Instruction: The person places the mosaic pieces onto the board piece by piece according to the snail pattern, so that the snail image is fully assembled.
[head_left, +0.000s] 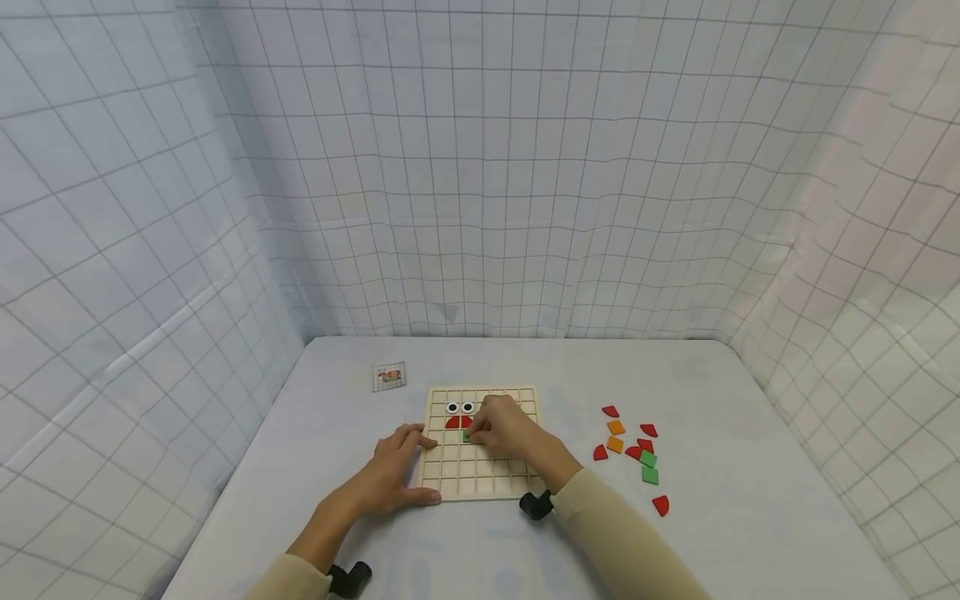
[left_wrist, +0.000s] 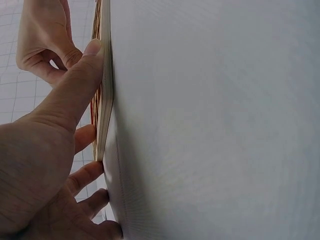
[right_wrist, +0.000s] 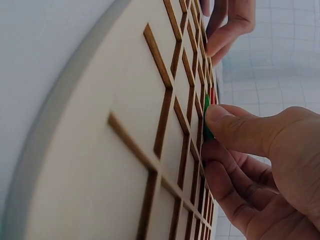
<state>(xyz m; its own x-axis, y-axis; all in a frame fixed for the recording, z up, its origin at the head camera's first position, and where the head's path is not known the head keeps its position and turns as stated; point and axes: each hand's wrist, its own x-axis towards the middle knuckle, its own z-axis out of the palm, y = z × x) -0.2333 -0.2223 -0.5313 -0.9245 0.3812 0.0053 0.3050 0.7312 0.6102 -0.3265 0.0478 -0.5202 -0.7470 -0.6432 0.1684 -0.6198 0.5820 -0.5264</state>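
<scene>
Pinching a green tile (right_wrist: 206,102) between thumb and fingertips, the person's right hand (head_left: 501,423) is holding it at the grid board (head_left: 487,487), and from my remote seat I am seeing it sitting just below the right one of two red pieces (head_left: 452,422); whether the tile is lying flat in its cell I cannot tell, because the fingers are covering part of it. The left hand (head_left: 393,475) is gripping nothing: its fingers are lying spread, the thumb is resting against the near edge of the board close to the left corner, and another finger is touching the left side. Two round eye pieces (head_left: 453,407) are lying side by side in the row above the red pieces. Over to the right, well apart from the board, I am seeing loose red wedges (head_left: 661,505), orange squares (head_left: 615,445) and green squares (head_left: 650,476) lying scattered on the bench (head_left: 750,433), some close together. A small picture card (head_left: 389,377) is lying near the board's far left corner, and grid-lined cloth walls (head_left: 480,208) are hanging at the back and both sides.
</scene>
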